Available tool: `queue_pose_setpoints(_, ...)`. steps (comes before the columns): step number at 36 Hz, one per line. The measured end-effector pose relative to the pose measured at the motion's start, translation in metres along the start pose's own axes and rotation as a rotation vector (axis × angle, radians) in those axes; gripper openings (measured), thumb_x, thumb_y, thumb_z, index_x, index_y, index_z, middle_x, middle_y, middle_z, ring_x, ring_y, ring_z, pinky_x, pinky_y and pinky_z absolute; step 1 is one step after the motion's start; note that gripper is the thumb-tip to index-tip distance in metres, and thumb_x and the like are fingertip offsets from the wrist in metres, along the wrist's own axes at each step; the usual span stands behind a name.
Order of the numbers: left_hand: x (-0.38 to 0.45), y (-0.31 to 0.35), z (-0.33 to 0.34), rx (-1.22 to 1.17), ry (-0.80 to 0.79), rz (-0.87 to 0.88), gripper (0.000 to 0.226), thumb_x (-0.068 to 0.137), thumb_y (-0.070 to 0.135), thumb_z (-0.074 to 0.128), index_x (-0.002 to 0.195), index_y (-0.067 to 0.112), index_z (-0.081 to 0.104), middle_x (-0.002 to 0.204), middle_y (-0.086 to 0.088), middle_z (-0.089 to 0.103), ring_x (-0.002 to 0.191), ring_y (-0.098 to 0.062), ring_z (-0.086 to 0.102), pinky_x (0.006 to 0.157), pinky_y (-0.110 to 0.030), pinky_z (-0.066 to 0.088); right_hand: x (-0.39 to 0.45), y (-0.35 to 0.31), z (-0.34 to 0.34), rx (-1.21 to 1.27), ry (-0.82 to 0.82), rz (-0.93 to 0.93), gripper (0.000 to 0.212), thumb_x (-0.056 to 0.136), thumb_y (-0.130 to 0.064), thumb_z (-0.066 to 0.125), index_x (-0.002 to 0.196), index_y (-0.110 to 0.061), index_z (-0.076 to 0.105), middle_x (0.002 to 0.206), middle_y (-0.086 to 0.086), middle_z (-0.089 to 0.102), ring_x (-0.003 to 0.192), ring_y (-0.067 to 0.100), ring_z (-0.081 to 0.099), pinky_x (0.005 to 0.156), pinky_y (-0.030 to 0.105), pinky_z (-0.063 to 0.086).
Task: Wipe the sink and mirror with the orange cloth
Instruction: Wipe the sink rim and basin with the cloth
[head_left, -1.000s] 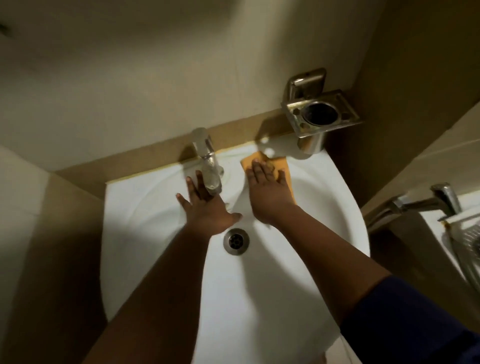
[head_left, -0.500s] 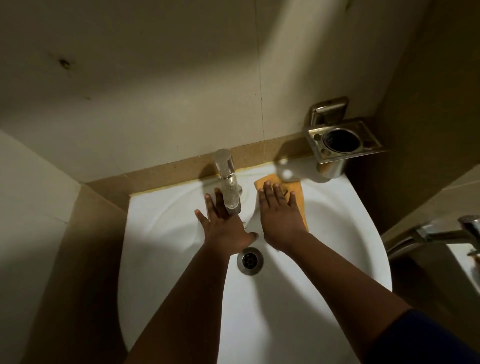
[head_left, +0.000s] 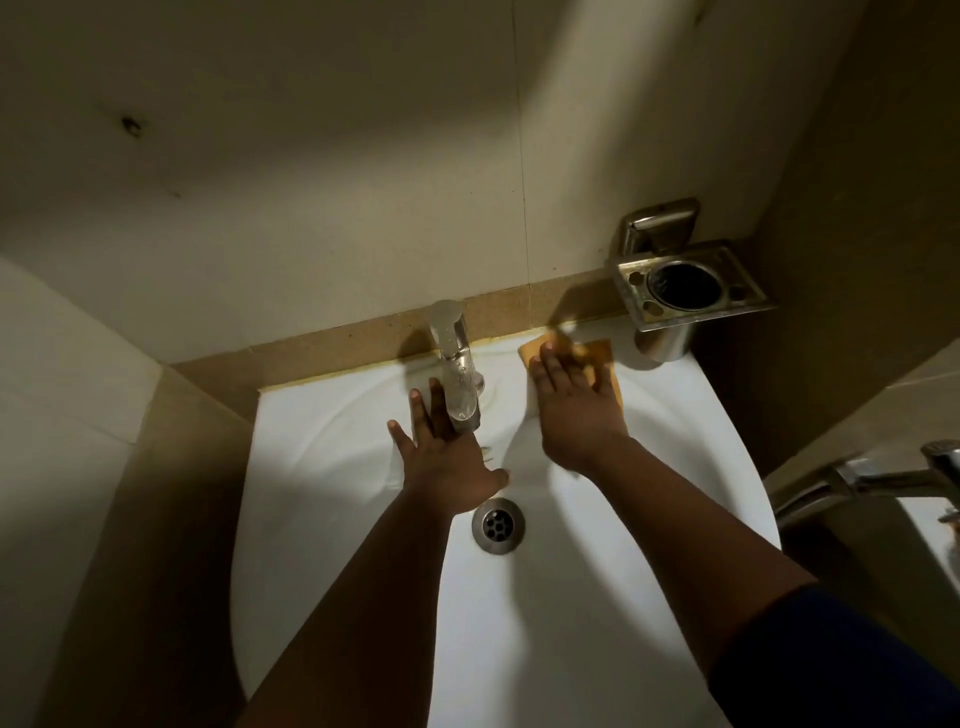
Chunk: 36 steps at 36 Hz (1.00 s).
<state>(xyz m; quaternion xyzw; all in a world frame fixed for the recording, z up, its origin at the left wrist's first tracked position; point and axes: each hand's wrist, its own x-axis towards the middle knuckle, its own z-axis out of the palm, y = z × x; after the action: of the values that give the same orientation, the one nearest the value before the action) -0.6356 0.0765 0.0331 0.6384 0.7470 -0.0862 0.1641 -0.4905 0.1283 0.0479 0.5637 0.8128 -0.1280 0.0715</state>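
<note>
The white sink (head_left: 322, 467) fills the lower middle of the head view, with a round metal drain (head_left: 497, 524) in its bowl. My right hand (head_left: 574, 410) lies flat on the orange cloth (head_left: 602, 358) and presses it against the sink's back right rim, fingers spread. My left hand (head_left: 441, 462) rests flat in the bowl below the chrome tap (head_left: 457, 374), fingers apart and holding nothing. No mirror is in view.
A metal tumbler holder (head_left: 685, 291) is fixed to the wall above the sink's back right corner. A second tap (head_left: 883, 478) and basin edge show at the far right. Beige tiled walls close in behind and on both sides.
My right hand has slid the orange cloth a little further back and to the right along the rim. The left hand stays under the tap. The camera has tilted up slightly.
</note>
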Motion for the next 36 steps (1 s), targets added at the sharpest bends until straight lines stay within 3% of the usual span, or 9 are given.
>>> queue_pose_setpoints(6,-0.005,0.004,-0.006,0.008,-0.03,-0.007,0.109,0.079,0.064,0.053,0.145,0.012,-0.017,0.152,-0.013,-0.026,0.135,-0.036,-0.033,0.107,-0.062,-0.012,-0.03,0.017,0.007,-0.021,0.018,0.065,0.07,0.092,-0.01,0.035,0.149,-0.008,-0.005,0.158,0.01,-0.005,0.146,0.025,-0.005,0.114,0.051,0.002)
queue_pose_setpoints(12,-0.009,0.011,-0.013,0.028,-0.054,-0.013,0.09,0.081,0.06,0.053,0.146,0.01,0.017,0.152,-0.014,-0.026,0.135,-0.037,-0.033,0.108,-0.062,-0.011,-0.058,0.009,0.023,0.003,0.018,0.163,0.068,0.093,-0.009,0.032,0.147,-0.003,-0.008,0.155,0.018,-0.015,0.144,0.032,-0.01,0.114,0.052,0.001)
queue_pose_setpoints(15,-0.007,0.012,-0.011,0.031,-0.057,-0.023,0.094,0.081,0.061,0.053,0.147,0.01,0.01,0.151,-0.014,-0.028,0.135,-0.038,-0.033,0.108,-0.063,-0.01,-0.047,-0.005,0.02,0.042,0.028,0.12,0.066,0.094,-0.011,0.032,0.147,-0.001,-0.005,0.155,0.021,-0.012,0.144,0.035,-0.009,0.114,0.051,-0.001)
queue_pose_setpoints(18,-0.005,0.01,-0.008,0.028,-0.048,-0.028,0.107,0.079,0.064,0.053,0.146,0.01,-0.01,0.15,-0.015,-0.031,0.134,-0.038,-0.033,0.108,-0.064,-0.009,-0.024,-0.02,0.012,0.031,0.015,0.001,0.068,0.096,-0.018,0.037,0.147,-0.001,-0.004,0.155,0.021,-0.01,0.144,0.034,-0.007,0.114,0.049,-0.003)
queue_pose_setpoints(21,-0.005,0.008,-0.007,0.031,-0.038,-0.012,0.107,0.078,0.065,0.053,0.146,0.012,-0.011,0.15,-0.014,-0.031,0.135,-0.039,-0.032,0.107,-0.064,-0.008,-0.007,-0.025,0.005,-0.007,0.006,-0.146,0.074,0.095,-0.023,0.043,0.148,-0.004,-0.005,0.157,0.017,-0.008,0.145,0.032,-0.006,0.115,0.048,-0.003)
queue_pose_setpoints(24,-0.004,0.006,-0.005,0.026,-0.029,-0.008,0.113,0.078,0.066,0.053,0.143,0.013,-0.022,0.15,-0.013,-0.032,0.135,-0.039,-0.032,0.108,-0.065,-0.007,0.0,-0.014,0.002,-0.09,0.011,-0.235,0.065,0.097,-0.017,0.033,0.149,-0.007,-0.006,0.157,0.013,-0.009,0.145,0.028,-0.007,0.115,0.05,-0.004)
queue_pose_setpoints(28,-0.006,0.006,-0.007,0.03,-0.038,0.006,0.105,0.079,0.064,0.053,0.147,0.013,-0.008,0.15,-0.012,-0.032,0.135,-0.038,-0.032,0.108,-0.064,-0.007,0.001,0.009,-0.002,-0.097,0.037,-0.085,0.061,0.096,-0.015,0.025,0.149,-0.01,-0.005,0.158,0.009,-0.009,0.145,0.029,-0.004,0.114,0.053,-0.003)
queue_pose_setpoints(33,-0.004,0.004,-0.006,0.033,-0.049,-0.003,0.109,0.078,0.065,0.053,0.146,0.011,-0.013,0.149,-0.012,-0.034,0.135,-0.036,-0.033,0.108,-0.064,-0.009,-0.002,0.026,-0.001,-0.02,0.068,0.081,0.063,0.09,-0.015,0.032,0.149,-0.011,0.01,0.156,0.008,0.017,0.143,0.029,0.012,0.114,0.052,0.007)
queue_pose_setpoints(36,-0.004,0.004,-0.006,0.03,-0.049,-0.003,0.109,0.079,0.065,0.053,0.145,0.011,-0.015,0.149,-0.012,-0.034,0.135,-0.036,-0.034,0.107,-0.063,-0.01,-0.011,0.035,0.003,-0.001,0.104,0.132,0.065,0.09,-0.016,0.033,0.149,-0.012,0.006,0.155,0.007,0.017,0.143,0.027,0.011,0.115,0.051,0.004)
